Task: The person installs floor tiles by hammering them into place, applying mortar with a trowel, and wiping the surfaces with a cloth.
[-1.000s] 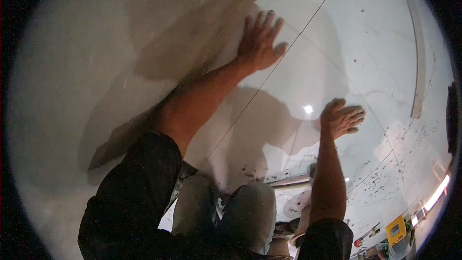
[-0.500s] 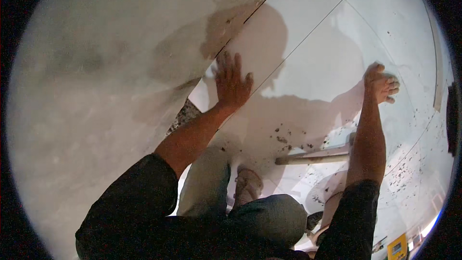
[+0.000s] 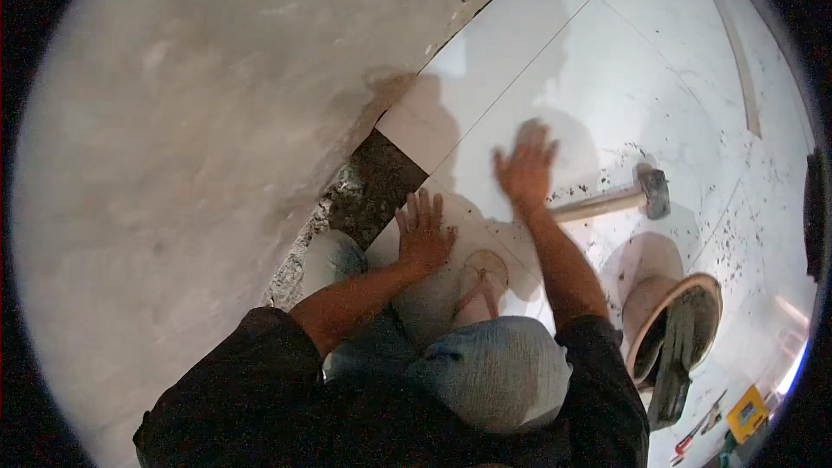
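Note:
My left hand [image 3: 425,238] is spread open, palm down on a white floor tile, its fingertips near the edge of an untiled gap [image 3: 386,186] filled with dark, rough material. Farther to the right is my right hand [image 3: 526,173], slightly blurred, with its fingers stretched out and nothing in them. It is over a large white tile [image 3: 511,61]; whether the palm touches the tile I cannot tell. Just right of that hand lies a hammer [image 3: 656,192] with a dark, blocky head, its pale wooden handle [image 3: 598,206] partly behind my right wrist.
A bare greyish wall [image 3: 191,121] runs along the left. At the right stands a round bucket [image 3: 637,316] with a grey-coated tool [image 3: 674,364] in it. Dark crumbs dot the tiles. A long thin strip [image 3: 737,56] and a yellow object [image 3: 747,414] lie farther right.
My left hand has come back toward me, uncovering more of the gap. My right hand has swung left and opened out. The view has shifted, showing the hammer head and bucket.

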`<action>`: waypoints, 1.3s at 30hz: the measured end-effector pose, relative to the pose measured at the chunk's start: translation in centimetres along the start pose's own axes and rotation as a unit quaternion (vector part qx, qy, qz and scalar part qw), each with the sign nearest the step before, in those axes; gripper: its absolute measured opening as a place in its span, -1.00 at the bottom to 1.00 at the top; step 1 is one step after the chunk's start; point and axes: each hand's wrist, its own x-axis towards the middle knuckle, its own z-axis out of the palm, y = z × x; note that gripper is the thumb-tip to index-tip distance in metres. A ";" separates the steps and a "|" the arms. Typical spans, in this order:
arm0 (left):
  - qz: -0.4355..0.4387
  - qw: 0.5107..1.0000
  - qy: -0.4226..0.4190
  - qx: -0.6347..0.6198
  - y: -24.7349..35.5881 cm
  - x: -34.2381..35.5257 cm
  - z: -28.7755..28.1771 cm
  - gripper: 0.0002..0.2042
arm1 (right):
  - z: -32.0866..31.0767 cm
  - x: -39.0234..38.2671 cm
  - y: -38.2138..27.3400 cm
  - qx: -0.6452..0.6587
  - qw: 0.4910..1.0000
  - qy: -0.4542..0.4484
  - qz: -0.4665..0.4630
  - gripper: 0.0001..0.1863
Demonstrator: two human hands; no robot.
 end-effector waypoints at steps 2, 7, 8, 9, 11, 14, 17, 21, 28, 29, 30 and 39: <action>0.070 0.989 -0.132 0.016 -1.2 -3.5 -1.9 -0.25 | -1.7 -5.1 -6.2 0.033 0.990 -0.110 -0.082 -0.21; 0.190 0.871 -0.453 0.027 -5.6 -12.6 -7.7 -0.42 | -5.6 -11.0 -13.7 0.390 0.783 -0.428 -0.228 -0.48; 0.201 0.870 -0.449 0.041 -6.4 -13.9 -8.8 -0.48 | -6.0 -10.9 -13.4 0.371 0.818 -0.408 -0.162 -0.58; 0.213 0.869 -0.444 0.053 -7.1 -14.9 -9.8 -0.52 | -6.4 -10.5 -12.1 0.379 0.842 -0.359 -0.133 -0.65; 0.255 0.878 -0.405 -0.026 -9.2 -16.6 -12.1 -0.55 | -6.7 -9.3 -8.6 0.344 0.918 -0.194 0.037 -0.68; 0.317 0.881 -0.335 -0.109 -10.8 -14.8 -13.5 -0.60 | -6.3 -8.3 -3.3 0.219 0.965 0.059 0.134 -0.61; 0.128 0.910 -0.196 -0.342 -10.4 -8.5 -12.0 -0.70 | -5.1 -8.8 -1.9 0.094 0.991 0.085 0.033 -0.46; 0.073 0.967 0.061 -0.235 -8.5 1.5 -6.7 -0.66 | -2.6 -9.5 -5.6 0.157 0.985 0.055 -0.038 -0.44; 0.108 0.993 0.053 0.008 -13.1 11.1 -0.9 -0.52 | -1.9 -9.0 -8.0 0.182 0.977 0.028 -0.103 -0.50; 0.102 0.989 0.041 0.098 -13.5 11.3 -0.6 -0.50 | -1.9 -8.9 -7.8 0.182 0.978 0.022 -0.097 -0.50; 0.119 0.987 0.072 0.082 -13.8 11.3 -0.4 -0.50 | -1.9 -8.9 -7.7 0.186 0.978 0.025 -0.094 -0.50; 0.065 0.989 0.131 0.016 -13.6 10.0 -0.9 -0.42 | -1.2 -9.1 -7.8 0.185 0.977 0.042 -0.100 -0.49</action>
